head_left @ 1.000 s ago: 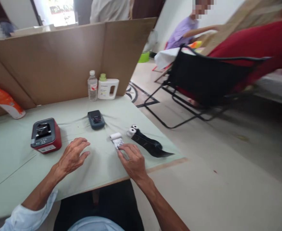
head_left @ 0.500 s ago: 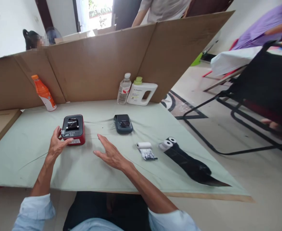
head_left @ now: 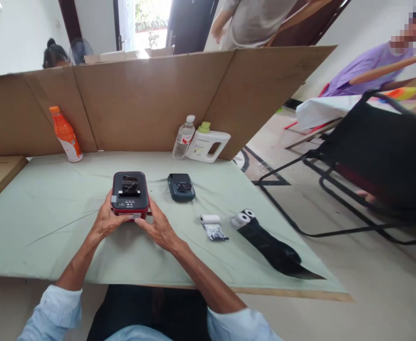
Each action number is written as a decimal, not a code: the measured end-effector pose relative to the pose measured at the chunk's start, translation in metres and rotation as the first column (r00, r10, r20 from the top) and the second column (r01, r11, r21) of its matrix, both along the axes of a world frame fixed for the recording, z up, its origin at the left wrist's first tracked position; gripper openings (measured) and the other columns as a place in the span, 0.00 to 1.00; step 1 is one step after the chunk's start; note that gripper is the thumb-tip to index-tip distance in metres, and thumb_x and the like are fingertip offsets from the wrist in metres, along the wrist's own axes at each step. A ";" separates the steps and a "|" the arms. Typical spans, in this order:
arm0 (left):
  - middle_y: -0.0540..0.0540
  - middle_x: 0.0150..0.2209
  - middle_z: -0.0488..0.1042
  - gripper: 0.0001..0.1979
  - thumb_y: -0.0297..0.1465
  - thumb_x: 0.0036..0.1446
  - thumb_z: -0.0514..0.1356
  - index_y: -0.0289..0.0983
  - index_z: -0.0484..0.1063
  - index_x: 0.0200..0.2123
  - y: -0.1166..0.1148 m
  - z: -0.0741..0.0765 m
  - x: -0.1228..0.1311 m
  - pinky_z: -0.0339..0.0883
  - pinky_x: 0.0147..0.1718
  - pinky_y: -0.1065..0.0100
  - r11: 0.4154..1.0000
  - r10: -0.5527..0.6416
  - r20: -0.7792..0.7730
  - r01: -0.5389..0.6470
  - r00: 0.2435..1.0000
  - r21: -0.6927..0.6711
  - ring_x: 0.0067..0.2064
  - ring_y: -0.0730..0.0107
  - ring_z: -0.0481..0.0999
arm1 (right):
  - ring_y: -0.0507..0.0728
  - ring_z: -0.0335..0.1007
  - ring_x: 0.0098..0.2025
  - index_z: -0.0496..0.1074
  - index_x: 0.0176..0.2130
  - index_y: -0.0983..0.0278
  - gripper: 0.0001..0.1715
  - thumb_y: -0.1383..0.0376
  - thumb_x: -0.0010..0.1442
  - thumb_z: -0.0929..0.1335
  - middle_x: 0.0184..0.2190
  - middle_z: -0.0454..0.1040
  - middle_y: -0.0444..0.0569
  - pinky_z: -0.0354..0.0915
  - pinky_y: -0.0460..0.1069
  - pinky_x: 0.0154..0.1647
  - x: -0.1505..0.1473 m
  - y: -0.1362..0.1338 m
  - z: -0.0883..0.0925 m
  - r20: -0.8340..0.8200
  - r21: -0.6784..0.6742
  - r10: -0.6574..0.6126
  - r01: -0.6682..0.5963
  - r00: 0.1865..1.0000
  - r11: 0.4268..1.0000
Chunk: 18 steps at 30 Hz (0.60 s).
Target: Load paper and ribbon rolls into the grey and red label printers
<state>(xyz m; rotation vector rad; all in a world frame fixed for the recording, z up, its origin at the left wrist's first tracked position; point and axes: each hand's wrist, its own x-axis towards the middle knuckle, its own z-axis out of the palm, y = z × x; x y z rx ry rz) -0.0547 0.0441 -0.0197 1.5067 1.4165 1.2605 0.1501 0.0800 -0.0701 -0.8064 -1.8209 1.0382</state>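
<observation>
A small red and black label printer point(head_left: 130, 194) sits on the pale green table cover point(head_left: 44, 222) in front of me. My left hand point(head_left: 107, 221) grips its left front corner and my right hand point(head_left: 158, 228) holds its right front side, fingers curled against the casing. A dark blue handheld printer point(head_left: 181, 186) lies just behind and to the right. Further right lie a small white paper roll with a printed strip point(head_left: 212, 226) and a black sleeve holding two white rolls point(head_left: 264, 239).
A cardboard screen point(head_left: 151, 99) stands along the back of the table, with an orange bottle point(head_left: 66, 134), a clear water bottle point(head_left: 183, 137) and a white jug point(head_left: 208, 143) before it. A black folding chair point(head_left: 371, 156) is at the right. Other people are behind the screen and at the right.
The red printer has been drawn toward the middle, closer to me. My right hand came off the cloth and joined my left hand on the printer. The camera turned left.
</observation>
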 end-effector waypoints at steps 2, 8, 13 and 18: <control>0.38 0.60 0.79 0.50 0.37 0.48 0.77 0.39 0.60 0.70 -0.001 -0.003 0.021 0.76 0.60 0.51 0.999 -0.031 -0.004 0.031 1.000 -0.020 0.58 0.51 0.82 | 0.69 0.68 0.68 0.54 0.76 0.55 0.46 0.59 0.66 0.72 0.70 0.67 0.57 0.69 0.67 0.67 0.022 -0.006 -0.005 0.014 -0.008 -0.071 0.071 0.997 0.997; 0.36 0.65 0.74 0.48 0.35 0.51 0.75 0.41 0.58 0.72 -0.005 -0.013 0.037 0.76 0.59 0.50 0.998 -0.058 -0.169 0.054 0.984 -0.031 0.61 0.49 0.79 | 0.68 0.73 0.64 0.56 0.74 0.56 0.44 0.58 0.66 0.72 0.68 0.70 0.58 0.73 0.66 0.62 0.055 -0.017 -0.016 0.047 -0.049 -0.154 0.156 0.987 0.986; 0.34 0.68 0.70 0.41 0.34 0.54 0.73 0.42 0.64 0.69 -0.011 -0.009 0.013 0.78 0.57 0.47 0.986 0.046 -0.471 0.034 0.881 0.161 0.64 0.47 0.75 | 0.70 0.67 0.68 0.54 0.75 0.56 0.50 0.57 0.63 0.75 0.71 0.65 0.59 0.68 0.69 0.67 0.057 -0.006 -0.019 0.028 -0.029 -0.165 0.166 0.986 0.986; 0.35 0.63 0.75 0.21 0.37 0.64 0.67 0.41 0.75 0.60 -0.017 -0.006 0.007 0.73 0.65 0.45 0.942 0.090 -0.609 0.130 0.788 0.308 0.65 0.50 0.76 | 0.71 0.59 0.74 0.48 0.77 0.57 0.60 0.53 0.59 0.78 0.74 0.61 0.59 0.60 0.70 0.73 0.051 0.007 -0.021 0.034 0.044 -0.108 0.106 0.994 0.993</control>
